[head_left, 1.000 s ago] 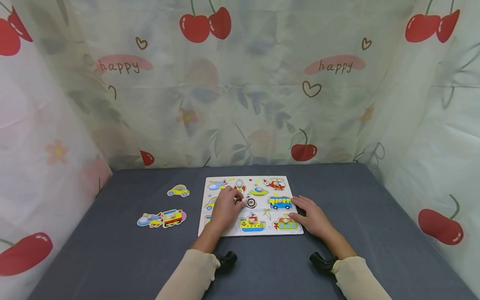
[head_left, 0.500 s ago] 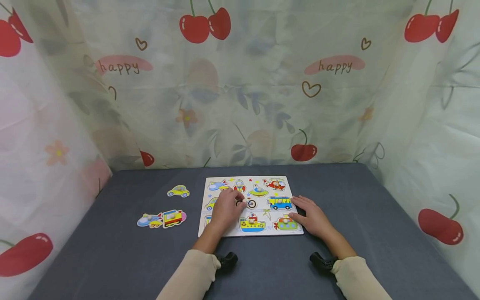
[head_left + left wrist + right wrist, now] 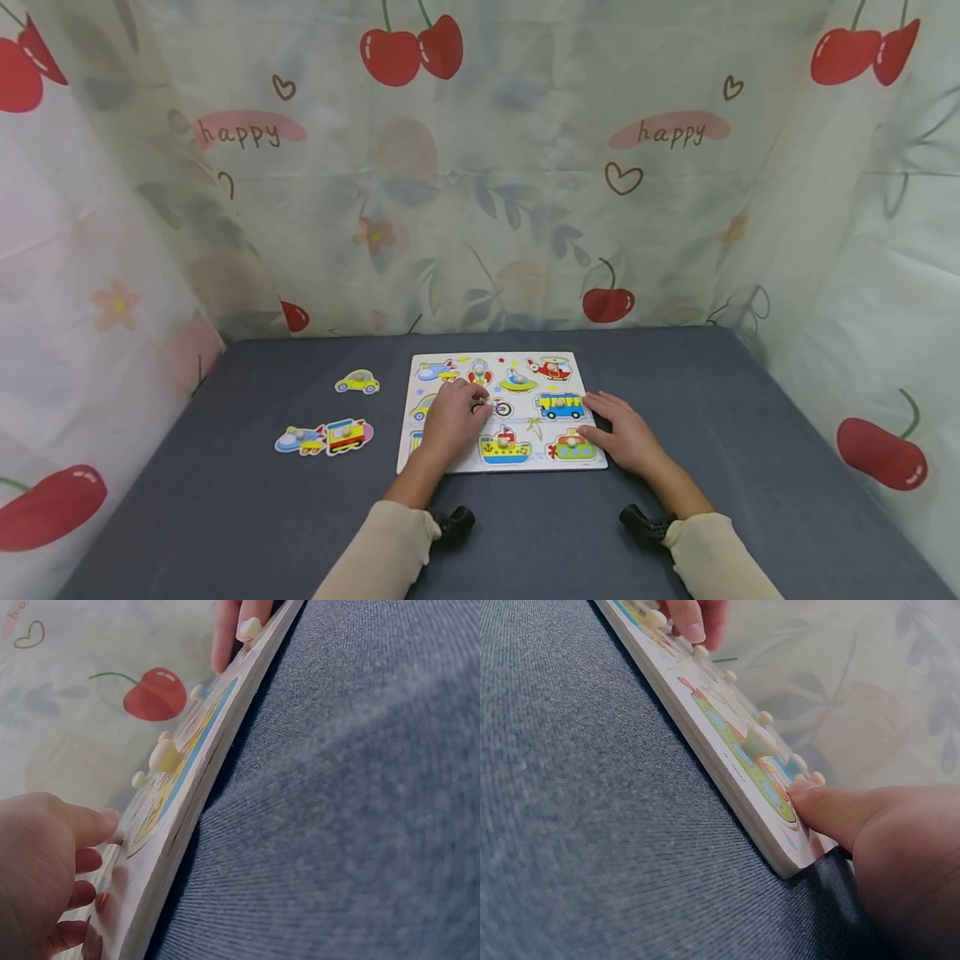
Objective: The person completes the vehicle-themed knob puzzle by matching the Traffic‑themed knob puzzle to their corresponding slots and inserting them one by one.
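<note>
A wooden knob puzzle board point(image 3: 467, 421) with vehicle pictures lies flat on the table. My left hand point(image 3: 452, 421) is over its middle, with thumb and fingers pinching the knob of the bicycle piece point(image 3: 504, 407), partly hidden by the fingers. From the left wrist view, the thumb of the left hand point(image 3: 45, 855) is against a small knob close to the board. My right hand point(image 3: 624, 432) holds the board's right edge with fingers extended; its thumb lies beside the submarine piece point(image 3: 572, 447). The right wrist view shows that thumb point(image 3: 832, 806) on the board's surface.
Left of the board, a yellow car piece point(image 3: 357, 382) lies on the dark table cloth point(image 3: 525, 533). Nearer, an airplane piece point(image 3: 298, 441) and a train piece point(image 3: 347, 436) lie touching or overlapping. A patterned curtain point(image 3: 487, 208) encloses the table's back and sides.
The bicycle piece shifts slightly left under my left fingers and settles flatter against the board. My right hand and the loose pieces stay where they were.
</note>
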`<state>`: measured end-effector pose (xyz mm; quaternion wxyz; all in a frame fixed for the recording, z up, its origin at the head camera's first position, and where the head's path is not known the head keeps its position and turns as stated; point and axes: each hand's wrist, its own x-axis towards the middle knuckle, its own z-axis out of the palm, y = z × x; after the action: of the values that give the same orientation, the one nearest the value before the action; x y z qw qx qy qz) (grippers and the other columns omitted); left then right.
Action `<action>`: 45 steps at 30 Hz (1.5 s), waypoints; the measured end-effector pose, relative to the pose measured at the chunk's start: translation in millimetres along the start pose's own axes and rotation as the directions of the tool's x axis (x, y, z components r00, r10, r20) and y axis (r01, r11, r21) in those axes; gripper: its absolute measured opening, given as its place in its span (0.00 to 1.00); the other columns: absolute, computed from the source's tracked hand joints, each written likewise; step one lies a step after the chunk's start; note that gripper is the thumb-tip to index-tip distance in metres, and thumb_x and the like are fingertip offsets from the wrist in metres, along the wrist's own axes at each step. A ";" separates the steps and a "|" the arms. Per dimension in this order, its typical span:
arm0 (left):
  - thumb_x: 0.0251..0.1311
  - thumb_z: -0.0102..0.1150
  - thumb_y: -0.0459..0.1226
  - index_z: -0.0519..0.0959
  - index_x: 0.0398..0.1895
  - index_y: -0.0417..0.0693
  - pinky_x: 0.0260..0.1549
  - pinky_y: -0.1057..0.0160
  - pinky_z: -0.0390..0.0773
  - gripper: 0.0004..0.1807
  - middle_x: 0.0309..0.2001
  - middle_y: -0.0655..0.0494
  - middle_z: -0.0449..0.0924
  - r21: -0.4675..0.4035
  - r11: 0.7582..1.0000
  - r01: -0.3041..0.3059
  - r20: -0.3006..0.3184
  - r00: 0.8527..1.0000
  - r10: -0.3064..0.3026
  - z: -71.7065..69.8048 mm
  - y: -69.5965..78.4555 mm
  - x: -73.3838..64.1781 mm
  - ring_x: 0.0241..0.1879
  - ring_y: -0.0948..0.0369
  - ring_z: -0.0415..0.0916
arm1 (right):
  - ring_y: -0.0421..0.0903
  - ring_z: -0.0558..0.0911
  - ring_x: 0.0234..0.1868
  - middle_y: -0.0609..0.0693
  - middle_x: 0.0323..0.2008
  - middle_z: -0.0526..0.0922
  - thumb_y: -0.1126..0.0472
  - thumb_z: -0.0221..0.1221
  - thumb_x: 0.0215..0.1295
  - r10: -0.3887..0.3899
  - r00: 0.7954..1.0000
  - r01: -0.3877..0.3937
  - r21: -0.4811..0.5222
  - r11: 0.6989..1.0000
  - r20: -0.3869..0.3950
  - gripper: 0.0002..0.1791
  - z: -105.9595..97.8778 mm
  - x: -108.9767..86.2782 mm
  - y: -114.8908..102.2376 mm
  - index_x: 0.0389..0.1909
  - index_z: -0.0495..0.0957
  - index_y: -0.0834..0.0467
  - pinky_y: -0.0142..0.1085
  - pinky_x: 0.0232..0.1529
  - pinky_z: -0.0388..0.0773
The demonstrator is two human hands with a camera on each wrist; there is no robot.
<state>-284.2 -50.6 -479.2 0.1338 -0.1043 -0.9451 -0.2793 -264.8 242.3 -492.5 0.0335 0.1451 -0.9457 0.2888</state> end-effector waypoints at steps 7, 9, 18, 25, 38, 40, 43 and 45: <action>0.58 0.67 0.42 0.86 0.40 0.51 0.42 0.59 0.73 0.09 0.39 0.58 0.79 0.004 1.000 -0.002 -0.001 1.000 0.002 -1.8 0.3 -0.8 0.40 0.59 0.72 | 0.61 0.58 0.70 0.61 0.67 0.68 0.52 0.63 0.64 -0.004 1.000 0.004 0.004 1.000 -0.002 0.34 -0.2 -0.1 0.5 0.68 0.67 0.62 0.61 0.63 0.56; 0.58 0.67 0.42 0.86 0.40 0.51 0.42 0.59 0.73 0.08 0.39 0.58 0.80 -0.006 1.000 -0.004 -0.005 1.000 0.004 -2.5 -0.7 -1.0 0.41 0.59 0.72 | 0.61 0.58 0.71 0.61 0.67 0.68 0.52 0.63 0.64 -0.001 1.000 0.001 0.004 1.000 0.001 0.34 -0.4 0.0 0.5 0.68 0.67 0.62 0.61 0.64 0.55; 0.59 0.64 0.40 0.85 0.41 0.53 0.43 0.57 0.73 0.08 0.40 0.59 0.81 -0.038 0.999 0.004 -0.012 1.000 -0.005 -9.3 -12.8 -1.9 0.42 0.59 0.72 | 0.61 0.58 0.71 0.61 0.67 0.67 0.51 0.63 0.65 0.008 1.000 -0.008 -0.002 1.000 0.009 0.35 -0.4 0.8 0.0 0.68 0.67 0.62 0.61 0.64 0.55; 0.58 0.64 0.38 0.85 0.38 0.51 0.41 0.57 0.72 0.06 0.38 0.58 0.81 -0.056 0.998 -0.009 -0.036 0.999 0.007 -15.4 -24.2 -2.4 0.40 0.59 0.71 | 0.61 0.58 0.71 0.61 0.67 0.67 0.51 0.63 0.64 0.007 1.000 -0.007 -0.006 1.000 0.006 0.35 -0.5 0.7 0.1 0.68 0.67 0.62 0.60 0.64 0.55; 0.59 0.64 0.38 0.85 0.40 0.52 0.41 0.57 0.71 0.07 0.39 0.58 0.80 -0.024 0.995 0.101 -0.031 0.994 -0.102 -36.8 -55.1 4.8 0.40 0.58 0.70 | 0.62 0.58 0.71 0.62 0.68 0.66 0.50 0.62 0.65 0.010 1.000 -0.010 -0.010 1.000 0.011 0.35 -1.7 1.3 0.4 0.69 0.66 0.62 0.61 0.63 0.55; 0.60 0.64 0.38 0.85 0.41 0.51 0.42 0.55 0.71 0.07 0.40 0.57 0.80 -0.026 0.994 0.108 -0.026 0.994 -0.109 -40.2 -58.4 5.1 0.41 0.58 0.70 | 0.62 0.58 0.71 0.62 0.68 0.66 0.50 0.62 0.65 0.009 1.000 -0.009 -0.009 1.000 0.010 0.35 -1.8 0.9 0.1 0.68 0.66 0.62 0.61 0.63 0.56; 0.61 0.63 0.39 0.85 0.42 0.52 0.43 0.55 0.72 0.08 0.42 0.56 0.79 -0.026 0.991 0.128 -0.021 0.991 -0.129 -43.2 -64.0 5.5 0.42 0.57 0.70 | 0.62 0.58 0.70 0.62 0.67 0.66 0.50 0.62 0.65 0.006 1.000 -0.006 -0.008 1.000 0.010 0.35 -1.5 0.6 0.0 0.68 0.67 0.62 0.61 0.63 0.56; 0.61 0.62 0.39 0.84 0.42 0.52 0.44 0.54 0.72 0.08 0.43 0.56 0.79 -0.020 0.991 0.136 -0.025 0.990 -0.136 -44.2 -68.2 5.5 0.42 0.56 0.70 | 0.62 0.58 0.70 0.62 0.67 0.66 0.49 0.62 0.65 0.004 1.000 -0.004 -0.009 1.000 0.012 0.35 -0.9 0.6 -0.2 0.68 0.67 0.62 0.61 0.63 0.56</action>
<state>-299.3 -130.5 -475.9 0.1260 -0.0372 -0.9456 -0.2975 -265.4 242.5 -491.5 0.0277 0.1450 -0.9475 0.2835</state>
